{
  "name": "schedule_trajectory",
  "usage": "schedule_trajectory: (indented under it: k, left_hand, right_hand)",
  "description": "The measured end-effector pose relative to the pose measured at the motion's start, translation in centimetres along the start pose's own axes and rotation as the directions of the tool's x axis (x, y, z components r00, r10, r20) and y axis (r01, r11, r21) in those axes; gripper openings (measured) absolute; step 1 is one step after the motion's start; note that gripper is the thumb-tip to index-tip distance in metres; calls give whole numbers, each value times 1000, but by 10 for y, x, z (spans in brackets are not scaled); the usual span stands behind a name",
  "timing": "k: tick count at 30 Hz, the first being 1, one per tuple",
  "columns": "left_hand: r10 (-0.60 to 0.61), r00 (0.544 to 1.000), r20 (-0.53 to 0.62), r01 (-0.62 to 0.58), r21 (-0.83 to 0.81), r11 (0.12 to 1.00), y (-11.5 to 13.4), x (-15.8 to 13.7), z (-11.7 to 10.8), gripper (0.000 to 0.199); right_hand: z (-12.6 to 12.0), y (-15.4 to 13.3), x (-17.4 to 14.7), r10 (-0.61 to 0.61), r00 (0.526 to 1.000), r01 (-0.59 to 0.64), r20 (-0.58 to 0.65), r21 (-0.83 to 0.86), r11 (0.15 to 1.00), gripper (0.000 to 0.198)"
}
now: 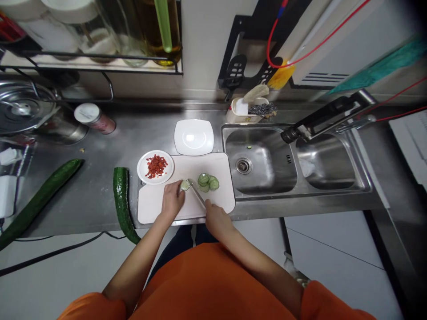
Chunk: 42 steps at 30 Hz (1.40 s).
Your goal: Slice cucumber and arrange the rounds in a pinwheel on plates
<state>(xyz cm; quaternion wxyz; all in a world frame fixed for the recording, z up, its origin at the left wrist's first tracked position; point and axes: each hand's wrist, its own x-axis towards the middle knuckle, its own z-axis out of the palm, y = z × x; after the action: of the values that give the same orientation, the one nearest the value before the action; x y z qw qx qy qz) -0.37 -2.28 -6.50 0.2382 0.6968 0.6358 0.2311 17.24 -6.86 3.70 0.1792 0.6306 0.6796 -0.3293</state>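
A pale chopping board [156, 204] lies at the counter's front edge. On its left part my left hand [172, 201] has its fingers closed round a piece of cucumber [185, 185], pale cut face outward. My right hand [218, 222] grips a knife [198, 194] by its handle, the blade slanting up and left to just beside that piece. Right of the blade, several thin cucumber slices [207, 182] overlap in a small heap. A round white plate of chopped red bits [156, 166] rests at the board's upper left corner. Behind the board sits a white squarish dish [193, 137] with nothing on it.
To the left lie a cut cucumber [122, 195], overhanging the counter edge, and a longer one [46, 195]. A double sink [263, 178] with a black tap [300, 124] adjoins on the right. A lidded jar [100, 120] and a caddy [245, 116] stand behind.
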Motion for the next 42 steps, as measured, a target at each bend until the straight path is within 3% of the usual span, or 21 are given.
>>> schedule_trajectory:
  k: [13, 31, 42]
  left_hand:
    - [-22, 1000, 0, 22, -9, 1000, -1, -1, 0, 40]
    - [-20, 1000, 4, 20, -2, 1000, 2, -1, -2, 39]
    - [-93, 993, 68, 95, -27, 995, 7, 7, 0, 42]
  right_hand:
    - [-6, -13, 0, -34, 999, 35, 29, -37, 999, 32]
    - [2, -18, 6, -12, 999, 10, 39, 52, 999, 34]
    - [16, 8, -16, 31, 991, -43, 129, 90, 995, 37]
